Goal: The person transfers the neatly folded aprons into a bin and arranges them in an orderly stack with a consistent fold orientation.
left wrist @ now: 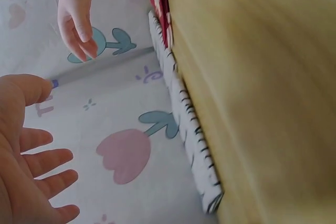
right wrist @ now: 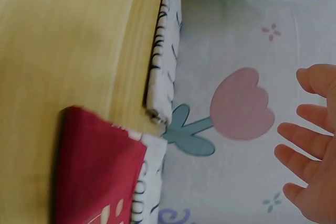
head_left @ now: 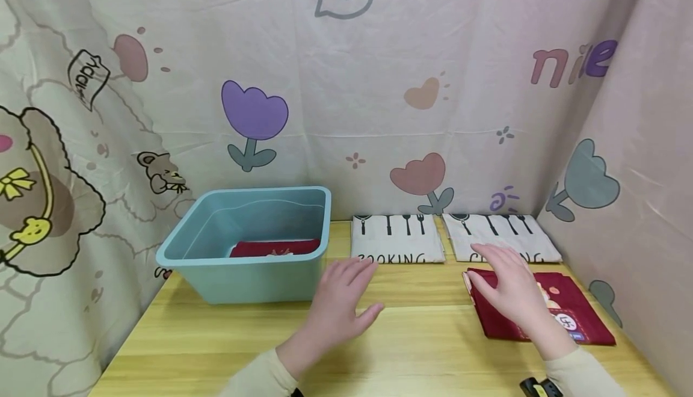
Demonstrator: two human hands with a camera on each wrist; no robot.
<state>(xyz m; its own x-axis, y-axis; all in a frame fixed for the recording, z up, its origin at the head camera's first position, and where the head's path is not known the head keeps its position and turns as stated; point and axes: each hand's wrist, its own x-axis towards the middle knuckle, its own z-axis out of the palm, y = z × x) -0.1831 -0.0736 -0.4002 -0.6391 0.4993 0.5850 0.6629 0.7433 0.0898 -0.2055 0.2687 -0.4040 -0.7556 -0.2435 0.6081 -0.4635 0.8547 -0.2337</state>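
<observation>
Both hands hover over the wooden worktop (head_left: 227, 331) with fingers spread apart and holding nothing. The left hand (head_left: 340, 302) is near the middle, just right of the tub (head_left: 254, 243), palm down, with bare wood under it. The right hand (head_left: 506, 286) is above the far left part of the red cloth (head_left: 568, 319), which lies folded flat at the near right of the worktop; whether the fingers (head_left: 489, 258) touch it cannot be told from the head view. In the right wrist view that hand (right wrist: 312, 150) appears open, fingers straight and separated, with the red cloth (right wrist: 97, 171) well apart from it.

Around them: the blue-green plastic tub stands at the far left, and a second red folded cloth (head_left: 275, 248) lies on its bottom. Along the far edge, against the backdrop, two white folded cloths lie side by side, printed with black utensils and lettering: the left white cloth (head_left: 397, 239) right of the tub, the right white cloth (head_left: 500, 237) just beyond the red cloth and touching its far edge. Nothing lies between the left hand and the tub.

Count: two red cloths, two white cloths, one tub. A backdrop (head_left: 346, 96) printed with tulips, hearts and a bear encloses the worktop on the left, far and right sides.
</observation>
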